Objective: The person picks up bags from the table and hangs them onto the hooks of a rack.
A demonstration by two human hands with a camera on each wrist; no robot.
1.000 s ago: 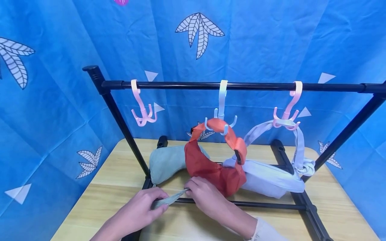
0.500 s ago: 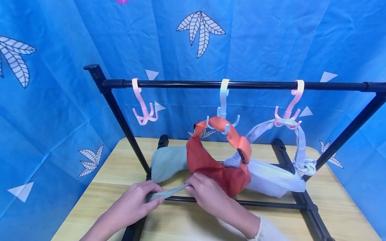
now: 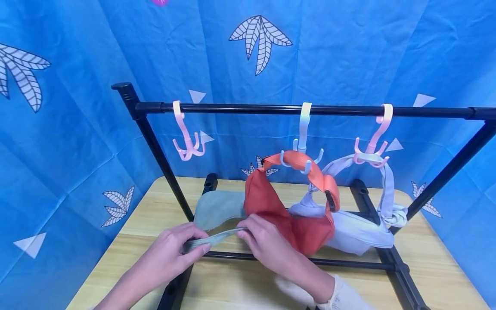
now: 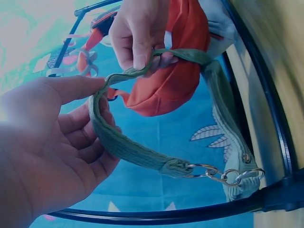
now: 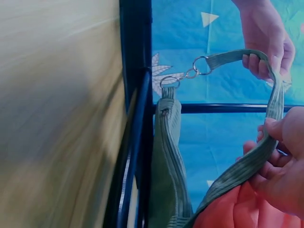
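Note:
A green corduroy shoulder bag (image 3: 217, 209) lies across the lower rack bars at the left, its right end hidden behind a red bag (image 3: 271, 206). My left hand (image 3: 170, 254) pinches the green bag's strap (image 4: 123, 145) between thumb and fingers. Farther along the same strap, my right hand (image 3: 267, 241) grips it in front of the red bag. Metal rings (image 4: 204, 171) join the strap to the bag's end. Both wrist views show the strap raised in a loop.
From the rack's black top bar (image 3: 240, 109) hang a pink hook (image 3: 187, 144) at left, a light blue hook (image 3: 304, 125) bearing the red bag, and another pink hook (image 3: 373, 142) with a lavender bag (image 3: 356, 228). The rack stands on a wooden table (image 3: 131, 241).
Both hands have risen a little with the strap, the left also shifting left. The light blue hook and red bag have slid right along the bar, toward the lavender bag.

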